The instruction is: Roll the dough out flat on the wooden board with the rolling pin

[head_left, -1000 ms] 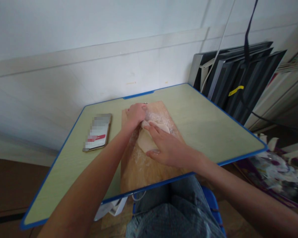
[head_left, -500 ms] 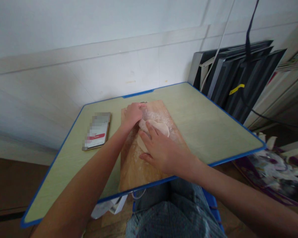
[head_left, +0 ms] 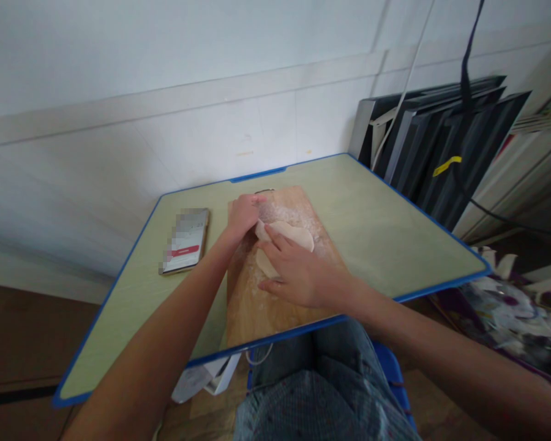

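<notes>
A flat, pale round of dough [head_left: 298, 234] lies on a floured wooden cutting board [head_left: 257, 321]. My right hand [head_left: 298, 274] rests on the dough with its fingers stretched out and the thumb apart, covering the middle and near part. At the dough's far left edge, my left hand [head_left: 243, 212] is curled closed and seems to pinch that edge, which rises a little beside it. The left fingertips are partly hidden. Loose flour whitens the board around the dough.
The board stands on a pale green table with a blue rim [head_left: 441, 283]. A phone [head_left: 187, 242] lies left of the board. Dark flat panels [head_left: 441, 147] lean on the wall at right, with a black cable [head_left: 466, 79] before them. Assorted clutter [head_left: 509, 306] sits low at right.
Both hands stay at the dough. The right hand has shifted slightly up and back over it, and the left has dipped a little. The view has moved slightly.
</notes>
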The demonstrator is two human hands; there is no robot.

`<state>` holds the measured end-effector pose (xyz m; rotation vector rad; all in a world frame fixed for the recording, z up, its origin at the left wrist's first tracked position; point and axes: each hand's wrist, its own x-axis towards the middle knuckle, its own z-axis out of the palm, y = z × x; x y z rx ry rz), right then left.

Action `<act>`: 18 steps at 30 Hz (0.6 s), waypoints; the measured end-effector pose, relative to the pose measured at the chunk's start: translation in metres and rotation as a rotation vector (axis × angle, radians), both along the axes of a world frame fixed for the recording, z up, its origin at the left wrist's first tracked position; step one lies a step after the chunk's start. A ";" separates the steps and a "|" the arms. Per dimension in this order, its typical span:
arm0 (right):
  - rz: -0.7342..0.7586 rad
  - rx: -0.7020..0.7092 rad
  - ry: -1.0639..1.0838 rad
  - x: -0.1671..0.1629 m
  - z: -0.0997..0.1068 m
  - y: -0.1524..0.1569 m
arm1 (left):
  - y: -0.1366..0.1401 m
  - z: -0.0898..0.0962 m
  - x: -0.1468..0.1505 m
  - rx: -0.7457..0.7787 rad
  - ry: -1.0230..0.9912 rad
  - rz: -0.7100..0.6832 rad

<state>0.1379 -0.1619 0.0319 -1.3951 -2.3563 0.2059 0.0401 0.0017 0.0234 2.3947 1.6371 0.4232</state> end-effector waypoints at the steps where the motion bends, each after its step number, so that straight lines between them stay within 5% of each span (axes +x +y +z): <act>1: 0.003 -0.013 0.020 0.001 -0.001 0.002 | 0.000 0.000 0.000 0.002 -0.024 0.001; 18: -0.030 -0.122 0.302 -0.002 -0.012 0.020 | 0.004 -0.005 0.000 0.000 -0.137 0.020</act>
